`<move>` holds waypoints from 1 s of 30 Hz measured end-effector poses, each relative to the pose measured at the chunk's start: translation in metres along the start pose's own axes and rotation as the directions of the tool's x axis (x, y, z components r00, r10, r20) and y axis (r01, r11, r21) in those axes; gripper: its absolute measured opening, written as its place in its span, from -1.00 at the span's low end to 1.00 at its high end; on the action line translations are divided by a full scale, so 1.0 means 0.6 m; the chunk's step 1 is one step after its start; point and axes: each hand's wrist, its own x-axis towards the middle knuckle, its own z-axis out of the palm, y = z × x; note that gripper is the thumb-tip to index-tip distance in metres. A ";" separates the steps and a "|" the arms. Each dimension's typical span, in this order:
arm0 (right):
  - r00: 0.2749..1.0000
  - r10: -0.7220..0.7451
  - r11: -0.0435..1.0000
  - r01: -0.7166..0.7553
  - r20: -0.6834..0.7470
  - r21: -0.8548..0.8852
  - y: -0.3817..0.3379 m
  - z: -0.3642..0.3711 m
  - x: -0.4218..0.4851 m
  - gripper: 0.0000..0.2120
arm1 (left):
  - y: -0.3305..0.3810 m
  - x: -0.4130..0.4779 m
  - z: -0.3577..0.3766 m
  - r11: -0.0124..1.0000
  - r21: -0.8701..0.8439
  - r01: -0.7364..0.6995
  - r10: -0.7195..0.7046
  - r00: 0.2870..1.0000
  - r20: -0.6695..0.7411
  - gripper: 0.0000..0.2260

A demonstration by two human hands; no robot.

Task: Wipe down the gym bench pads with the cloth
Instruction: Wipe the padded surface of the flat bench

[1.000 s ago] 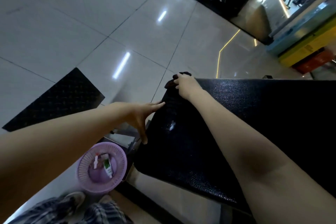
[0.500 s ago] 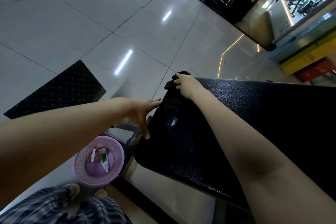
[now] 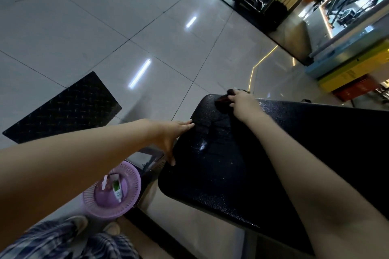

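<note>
1 cloth (image 3: 221,104) under right hand (image 3: 242,103), pad (image 3: 210,174) corner

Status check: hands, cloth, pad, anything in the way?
Left hand open, resting on bench pad side edge. Right hand holds cloth at pad's far end. Basket on floor beside bench, off the pad.

Head view, tilted, looking steeply down (wide-angle), close above bench pad (image 3: 263,164)
</note>
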 end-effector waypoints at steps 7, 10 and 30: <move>0.979 -0.172 0.985 0.168 0.114 0.043 -0.029 0.013 -0.042 -0.63 | 0.021 0.026 -0.030 0.992 0.121 0.030 -0.038 0.997 0.064 0.25; 0.998 0.039 0.998 -0.041 0.053 0.036 0.088 -0.052 -0.097 -0.62 | 0.034 0.045 -0.054 0.985 0.171 0.018 -0.029 0.998 0.063 0.29; 0.920 0.393 0.918 -0.392 0.005 0.060 -0.136 0.010 -0.113 -0.57 | -0.037 0.117 -0.186 0.730 0.605 -0.318 0.284 0.946 0.155 0.26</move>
